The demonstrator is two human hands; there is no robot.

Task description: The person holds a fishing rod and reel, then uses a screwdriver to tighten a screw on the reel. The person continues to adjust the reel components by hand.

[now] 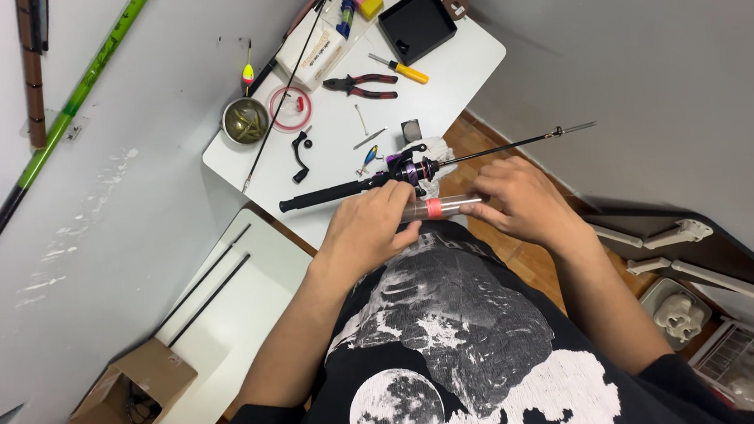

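Both my hands hold a clear plastic tube (442, 206) with a red band, level in front of my chest. My left hand (369, 226) grips its left end and my right hand (521, 199) pinches its right end. Just beyond the tube, a short black fishing rod (339, 191) with a purple and black reel (411, 169) lies across the near edge of the white table (464, 68), its thin tip (561, 132) reaching past the table to the right.
On the table lie red-handled pliers (361, 86), a yellow-handled screwdriver (401, 71), a black tray (417, 22), a metal bowl (245, 121), a red ring (291, 109), a black reel handle (301, 153). A green rod (68, 112) leans on the wall. A cardboard box (134, 397) sits lower left.
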